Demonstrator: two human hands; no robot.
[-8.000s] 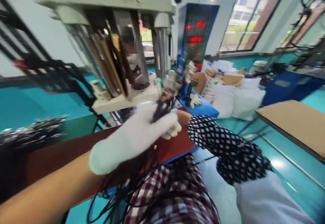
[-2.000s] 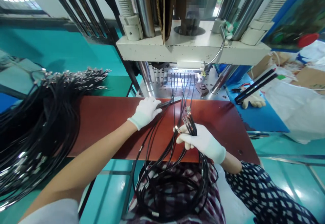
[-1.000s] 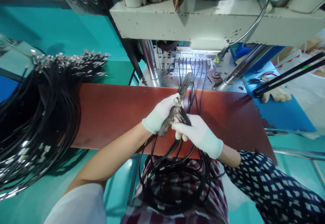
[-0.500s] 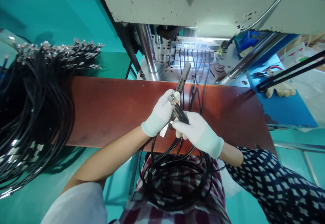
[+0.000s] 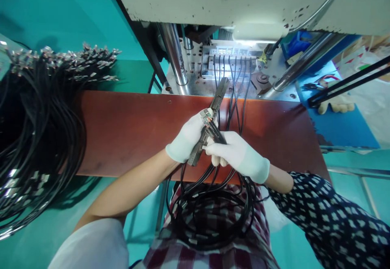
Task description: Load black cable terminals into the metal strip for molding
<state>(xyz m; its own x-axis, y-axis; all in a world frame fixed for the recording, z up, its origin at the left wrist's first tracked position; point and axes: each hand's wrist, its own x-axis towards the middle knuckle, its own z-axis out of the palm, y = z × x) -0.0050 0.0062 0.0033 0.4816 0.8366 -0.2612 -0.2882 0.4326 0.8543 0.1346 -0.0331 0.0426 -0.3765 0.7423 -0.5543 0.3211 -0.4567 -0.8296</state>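
Both your gloved hands are closed: your left hand (image 5: 186,137) grips a flat metal tool (image 5: 210,118), your right hand (image 5: 233,155) clamps the cable bundle (image 5: 217,135). Tool's long axis runs up-right toward the press fixture (image 5: 227,59); connector ends (image 5: 207,114) sit at your left fingertips, apparently touching. Against half a second ago, the tool looks tilted slightly further.

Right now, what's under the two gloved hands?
Under the left hand and right hand lies the reddish-brown board. Black cables hang off its near edge, coiled in the lap. The hands cover the board directly beneath.
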